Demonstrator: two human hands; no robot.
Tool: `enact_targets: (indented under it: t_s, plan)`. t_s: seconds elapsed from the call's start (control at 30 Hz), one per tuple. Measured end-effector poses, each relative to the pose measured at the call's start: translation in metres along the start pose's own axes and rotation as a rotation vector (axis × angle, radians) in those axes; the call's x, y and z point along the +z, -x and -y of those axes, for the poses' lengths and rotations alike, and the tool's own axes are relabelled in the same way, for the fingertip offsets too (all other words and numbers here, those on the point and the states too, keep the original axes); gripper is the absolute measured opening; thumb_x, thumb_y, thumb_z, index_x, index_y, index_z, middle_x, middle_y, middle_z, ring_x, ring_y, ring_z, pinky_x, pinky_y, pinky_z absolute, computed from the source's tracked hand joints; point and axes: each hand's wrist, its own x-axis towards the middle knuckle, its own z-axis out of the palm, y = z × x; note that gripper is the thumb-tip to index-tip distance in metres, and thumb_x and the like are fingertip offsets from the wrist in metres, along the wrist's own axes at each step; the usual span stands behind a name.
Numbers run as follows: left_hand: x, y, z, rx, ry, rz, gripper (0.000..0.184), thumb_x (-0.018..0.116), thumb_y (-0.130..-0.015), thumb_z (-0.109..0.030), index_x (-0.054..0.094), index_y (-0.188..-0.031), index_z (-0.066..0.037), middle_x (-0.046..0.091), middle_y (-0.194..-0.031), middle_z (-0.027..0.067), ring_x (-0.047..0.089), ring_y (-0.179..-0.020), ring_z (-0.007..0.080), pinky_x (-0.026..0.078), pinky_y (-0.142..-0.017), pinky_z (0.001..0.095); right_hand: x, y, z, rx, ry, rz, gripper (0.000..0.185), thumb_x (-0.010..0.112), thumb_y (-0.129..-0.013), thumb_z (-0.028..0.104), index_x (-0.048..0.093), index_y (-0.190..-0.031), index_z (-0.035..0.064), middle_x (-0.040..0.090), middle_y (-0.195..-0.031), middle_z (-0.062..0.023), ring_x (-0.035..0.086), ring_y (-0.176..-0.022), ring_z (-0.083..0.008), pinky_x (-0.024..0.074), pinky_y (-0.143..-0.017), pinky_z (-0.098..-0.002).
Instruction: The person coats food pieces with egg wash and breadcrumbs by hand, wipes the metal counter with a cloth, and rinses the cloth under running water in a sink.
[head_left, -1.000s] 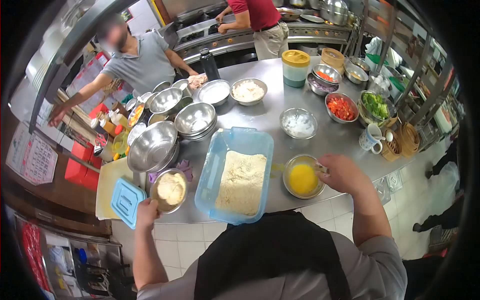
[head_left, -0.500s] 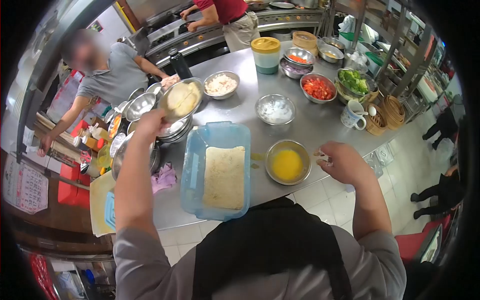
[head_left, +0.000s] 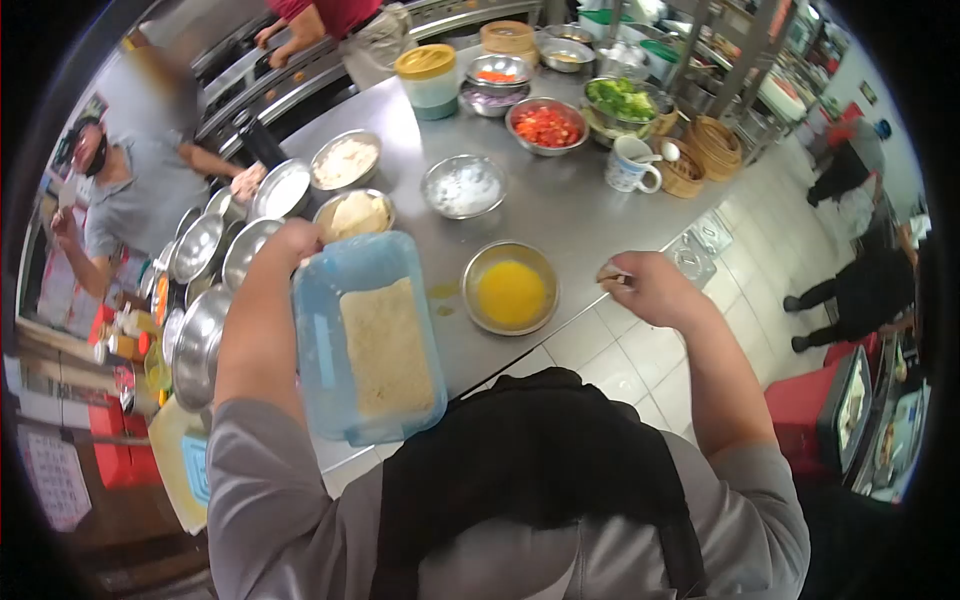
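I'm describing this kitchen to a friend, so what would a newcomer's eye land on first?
Probably the bright yellow liquid in a round metal bowl near the counter's front edge. Just left of it sits a big translucent blue plastic tub of pale powder, and beyond, toward the right, a metal bowl of chopped red pieces.

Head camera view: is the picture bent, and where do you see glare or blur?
In the head view, straight edges bend and corners go black; same view, glare whitens the table near the yellow-lidded tub; same view, the left hand looks slightly soft.
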Motion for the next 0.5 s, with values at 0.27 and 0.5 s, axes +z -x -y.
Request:
enact_targets:
  t_s: [0.27,0.5]
  plan:
    - [-0.019,0.047,-0.028,-0.108,-0.135,0.060,0.052,0.069,-0.085,-0.033,0.063,-0.123,0.002,0.069,-0.105,0.0124,0.066,-0.086,0.0217,0.052,-0.067,0.0372,0.065,-0.068,-0.019,0.100,0.115,-0.014,0.039,0.065,-0.086,0.028,0.064,-0.117,0.0037,0.069,-0.104,-0.0203,0.066,-0.099,-0.0389,0.0522,-0.087,-0.0454]
    - [-0.052,0.190,-0.027,0.129,0.211,-0.154,0.059,0.061,-0.093,-0.032,0.048,-0.142,-0.004,0.064,-0.123,0.0118,0.066,-0.096,0.0183,0.052,-0.077,0.0308,0.084,-0.099,-0.027,0.138,0.051,0.133,0.040,0.068,-0.084,0.027,0.064,-0.113,0.0008,0.070,-0.101,-0.0201,0.068,-0.094,-0.0359,0.0534,-0.083,-0.0439]
